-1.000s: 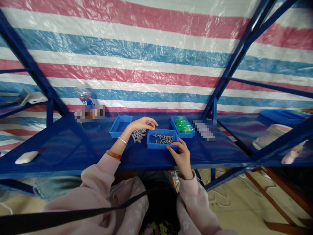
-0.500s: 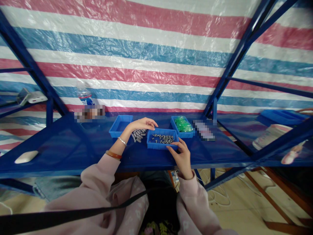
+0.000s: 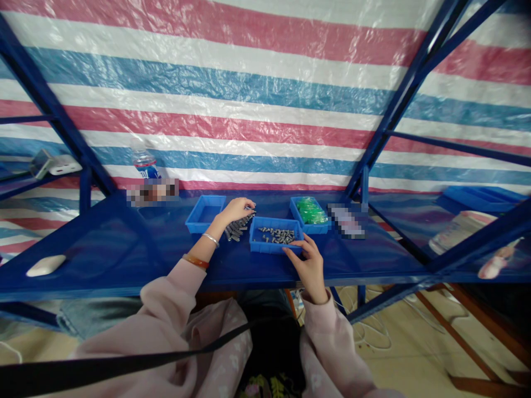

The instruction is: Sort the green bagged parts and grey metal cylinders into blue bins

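My left hand (image 3: pixel 238 209) is over a pile of small grey metal cylinders (image 3: pixel 237 230) on the blue table. Its fingers are curled together at the tips, and whatever they may hold is too small to make out. My right hand (image 3: pixel 309 260) grips the near right corner of a blue plastic bin (image 3: pixel 271 250), thumb on the front wall and fingers on the rim. Small metal screws (image 3: pixel 282 236) lie loose in that bin, mostly toward its right side.
Left of the pile stands another blue bin (image 3: pixel 194 228). A bin of green plastic-wrapped pieces (image 3: pixel 312 211) sits behind right, beside a blurred-out flat object (image 3: pixel 347 221). A white mouse-shaped object (image 3: pixel 46 265) lies far left; a bottle (image 3: pixel 146 163) stands at the back.
My left hand has drawn back slightly to the left from above the screw bin's edge, and its outstretched fingers have curled in over the metal cylinders. My right hand stays on the bin.
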### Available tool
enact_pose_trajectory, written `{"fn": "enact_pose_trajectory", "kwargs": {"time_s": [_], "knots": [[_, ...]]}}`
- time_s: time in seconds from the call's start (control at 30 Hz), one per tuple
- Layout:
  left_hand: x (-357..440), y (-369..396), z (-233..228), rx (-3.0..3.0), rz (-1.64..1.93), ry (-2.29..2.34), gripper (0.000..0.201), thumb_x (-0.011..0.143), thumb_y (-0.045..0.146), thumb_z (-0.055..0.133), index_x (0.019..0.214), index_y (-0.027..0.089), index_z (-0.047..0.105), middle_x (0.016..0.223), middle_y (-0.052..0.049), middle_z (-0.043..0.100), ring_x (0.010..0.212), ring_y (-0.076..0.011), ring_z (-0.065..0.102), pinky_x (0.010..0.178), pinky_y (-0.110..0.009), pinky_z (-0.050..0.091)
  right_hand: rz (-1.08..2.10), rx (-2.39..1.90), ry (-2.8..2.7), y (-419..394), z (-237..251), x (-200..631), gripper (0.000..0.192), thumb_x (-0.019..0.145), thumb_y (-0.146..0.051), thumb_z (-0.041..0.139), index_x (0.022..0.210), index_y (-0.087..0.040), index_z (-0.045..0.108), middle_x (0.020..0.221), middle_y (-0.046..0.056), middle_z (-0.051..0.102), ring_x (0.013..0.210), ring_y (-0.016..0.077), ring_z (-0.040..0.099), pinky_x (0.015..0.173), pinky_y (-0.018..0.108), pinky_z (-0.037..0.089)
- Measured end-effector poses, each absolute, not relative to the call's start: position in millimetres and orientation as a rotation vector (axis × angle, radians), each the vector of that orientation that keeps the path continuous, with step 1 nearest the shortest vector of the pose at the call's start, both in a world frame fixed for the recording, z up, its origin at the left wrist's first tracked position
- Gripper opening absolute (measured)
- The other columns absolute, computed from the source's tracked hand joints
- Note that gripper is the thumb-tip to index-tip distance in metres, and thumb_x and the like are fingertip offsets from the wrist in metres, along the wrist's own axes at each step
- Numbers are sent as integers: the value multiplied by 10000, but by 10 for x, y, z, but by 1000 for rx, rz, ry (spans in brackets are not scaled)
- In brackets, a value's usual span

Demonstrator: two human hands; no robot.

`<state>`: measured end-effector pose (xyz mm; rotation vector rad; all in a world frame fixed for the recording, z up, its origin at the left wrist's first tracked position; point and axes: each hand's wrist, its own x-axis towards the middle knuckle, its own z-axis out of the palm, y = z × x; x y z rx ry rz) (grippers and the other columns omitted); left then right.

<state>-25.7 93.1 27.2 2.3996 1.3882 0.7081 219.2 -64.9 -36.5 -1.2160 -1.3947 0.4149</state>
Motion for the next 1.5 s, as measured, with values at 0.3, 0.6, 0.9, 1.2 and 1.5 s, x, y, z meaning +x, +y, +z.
{"fn": "enact_pose_trajectory", "kwargs": {"time_s": [0.3,0.6,0.9,1.2,1.5], "knots": [[-199,834,288,2614,522,1519,135,779,228,695,899,206,754,1074,-75,712,1061,-266,613,958,-363,416,414,-1218,-1393,-654,-361,2185,209,741,-418,749,817,-225,722,1082,103,661,1263,319,510,958,428,464],[-126,815,232,2687,439,1488,142,779,145,636,866,175,744,1052,-96,703,1030,-273,600,910,-359,394,407,-1217,-1392,-663,-353,2185,203,741,-415,748,816,-229,717,1088,98,660,1262,321,511,952,432,468],[-62,794,204,2718,451,1439,197,793,103,562,817,186,739,980,-88,703,976,-247,608,895,-350,391,407,-1227,-1393,-660,-353,2186,207,743,-419,746,814,-227,719,1132,105,643,1254,322,516,953,430,469],[-54,778,229,2676,485,1346,252,734,68,550,801,209,748,905,-65,740,935,-235,651,871,-317,429,408,-1214,-1400,-643,-382,2196,207,748,-422,744,818,-229,718,1082,100,656,1265,319,506,974,435,454],[-61,809,202,2556,617,1282,203,730,96,611,845,203,739,873,-39,745,849,-197,679,782,-261,481,402,-1212,-1402,-654,-372,2192,197,749,-411,747,818,-229,718,1077,101,658,1253,321,517,970,438,460]]}}
